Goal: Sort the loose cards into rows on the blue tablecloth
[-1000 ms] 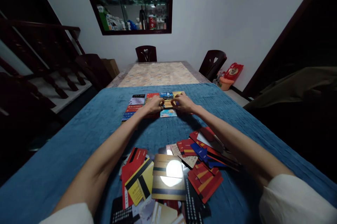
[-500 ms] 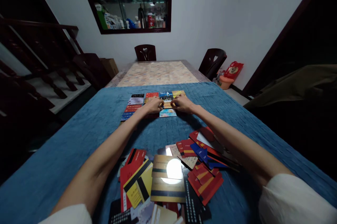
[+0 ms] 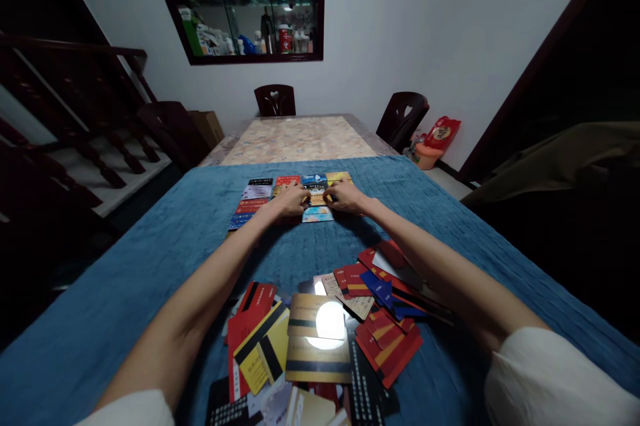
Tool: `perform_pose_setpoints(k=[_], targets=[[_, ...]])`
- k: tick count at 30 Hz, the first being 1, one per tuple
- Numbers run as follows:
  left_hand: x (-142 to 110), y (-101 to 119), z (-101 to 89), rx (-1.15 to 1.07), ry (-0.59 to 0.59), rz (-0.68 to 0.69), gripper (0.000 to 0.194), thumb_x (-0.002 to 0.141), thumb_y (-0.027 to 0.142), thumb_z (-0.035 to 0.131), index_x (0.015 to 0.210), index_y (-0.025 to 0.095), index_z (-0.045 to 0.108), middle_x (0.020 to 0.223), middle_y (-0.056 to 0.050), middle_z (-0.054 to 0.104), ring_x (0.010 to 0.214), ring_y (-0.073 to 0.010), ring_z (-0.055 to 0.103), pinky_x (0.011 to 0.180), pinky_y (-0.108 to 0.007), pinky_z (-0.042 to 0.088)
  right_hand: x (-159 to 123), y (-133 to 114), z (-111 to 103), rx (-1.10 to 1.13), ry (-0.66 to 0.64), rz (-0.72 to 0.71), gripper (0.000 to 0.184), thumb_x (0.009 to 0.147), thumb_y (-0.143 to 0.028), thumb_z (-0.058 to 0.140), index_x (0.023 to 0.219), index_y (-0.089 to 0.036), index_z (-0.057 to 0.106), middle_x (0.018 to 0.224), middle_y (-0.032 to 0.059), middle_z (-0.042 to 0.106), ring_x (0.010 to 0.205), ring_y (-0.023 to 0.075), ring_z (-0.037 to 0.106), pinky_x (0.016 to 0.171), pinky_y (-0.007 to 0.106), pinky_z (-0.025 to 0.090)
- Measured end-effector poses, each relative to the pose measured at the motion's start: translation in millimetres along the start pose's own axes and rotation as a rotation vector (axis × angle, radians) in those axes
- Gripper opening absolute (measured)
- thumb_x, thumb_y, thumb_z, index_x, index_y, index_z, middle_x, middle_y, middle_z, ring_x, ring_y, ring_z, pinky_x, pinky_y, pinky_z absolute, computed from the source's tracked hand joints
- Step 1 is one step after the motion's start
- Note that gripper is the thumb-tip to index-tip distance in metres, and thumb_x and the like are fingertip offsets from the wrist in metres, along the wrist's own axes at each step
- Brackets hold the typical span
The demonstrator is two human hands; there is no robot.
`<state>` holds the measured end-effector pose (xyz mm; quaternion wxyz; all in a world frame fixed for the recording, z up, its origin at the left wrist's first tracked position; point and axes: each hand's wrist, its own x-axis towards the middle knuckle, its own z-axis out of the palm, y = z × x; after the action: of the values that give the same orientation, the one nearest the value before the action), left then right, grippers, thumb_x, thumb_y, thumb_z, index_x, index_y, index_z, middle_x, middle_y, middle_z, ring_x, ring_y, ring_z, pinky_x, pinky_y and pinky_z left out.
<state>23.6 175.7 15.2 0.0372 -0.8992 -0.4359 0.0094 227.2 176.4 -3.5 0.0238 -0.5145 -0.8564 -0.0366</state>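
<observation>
Both hands are at the rows of overlapping bank cards on the blue cloth. My left hand (image 3: 292, 199) has its fingers closed at the left edge of an orange-yellow bank card (image 3: 317, 199). At that card's right edge, my right hand (image 3: 346, 197) pinches with bent fingers. Just below lies a light-blue card (image 3: 317, 215), and a dark-blue card (image 3: 314, 179) shows above. To the left is a column with a black card (image 3: 261, 182), a red card (image 3: 254, 207) and a blue card (image 3: 241, 221). My hands partly cover the neighbouring cards.
Near me lies a loose heap of cards, with gold cards (image 3: 319, 359), a yellow card (image 3: 263, 349), red cards (image 3: 390, 346) and a blue card (image 3: 379, 289). Blue cloth (image 3: 165, 246) covers this end of the table (image 3: 300, 139). Chairs (image 3: 275, 101) stand around it.
The view has shifted very slightly. Both hands stay at the same card, and the cards around them keep their places.
</observation>
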Motion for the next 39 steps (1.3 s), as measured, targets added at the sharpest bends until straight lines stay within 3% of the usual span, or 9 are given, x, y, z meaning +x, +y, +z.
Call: perform_pose_setpoints(k=[7,13,17,28,39], targets=[[-3.0,-1.6,3.5,-0.001,0.04,0.028,0.029,0.085,0.024,0.05,0.108,0.022,0.068,0.118,-0.012,0.062,0.117,-0.032,0.046,0.095,-0.05,0.041,-10.6,-5.8,-12.9,0.027,0.03,0.045,0.037,0.094,-0.04,0.049,0.122,-0.023,0.068,0.122,0.0122,0.064,0.114,0.0297,0.051,0.086,0.034,0.039],[-12.2,2.8,5.0,-0.032,0.085,0.062,0.028,0.087,0.024,0.05,0.108,0.021,0.068,0.119,-0.012,0.061,0.117,-0.0318,0.045,0.095,-0.05,0.038,-32.1,-2.9,-25.4,0.061,0.039,0.045,0.035,0.087,-0.028,0.058,0.12,-0.024,0.069,0.124,0.0099,0.064,0.115,0.0305,0.046,0.084,0.035,0.038],[-21.5,15.9,4.2,-0.042,0.098,0.102,0.027,0.086,0.025,0.054,0.109,0.02,0.067,0.121,-0.012,0.06,0.12,-0.0318,0.043,0.097,-0.049,0.037,-54.4,2.3,-29.0,0.087,0.074,0.048,0.035,0.085,-0.03,0.062,0.118,-0.023,0.07,0.124,0.01,0.064,0.11,0.0297,0.047,0.082,0.035,0.037],[-51.5,76.8,-8.7,-0.126,0.143,0.296,0.03,0.089,0.024,0.055,0.118,0.02,0.063,0.126,-0.011,0.06,0.125,-0.031,0.041,0.104,-0.051,0.033,-131.2,15.3,-29.7,0.106,0.218,0.072,0.026,0.091,-0.025,0.056,0.11,-0.022,0.073,0.11,0.0101,0.07,0.106,0.0281,0.049,0.082,0.036,0.036],[-68.1,161.2,-25.1,-0.179,0.166,0.588,0.028,0.093,0.029,0.054,0.118,0.02,0.06,0.126,-0.012,0.06,0.125,-0.0316,0.041,0.096,-0.047,0.037,-201.3,26.5,-23.0,0.045,0.293,0.144,0.023,0.09,-0.026,0.056,0.105,-0.025,0.074,0.104,0.0091,0.072,0.103,0.0285,0.05,0.082,0.039,0.037]])
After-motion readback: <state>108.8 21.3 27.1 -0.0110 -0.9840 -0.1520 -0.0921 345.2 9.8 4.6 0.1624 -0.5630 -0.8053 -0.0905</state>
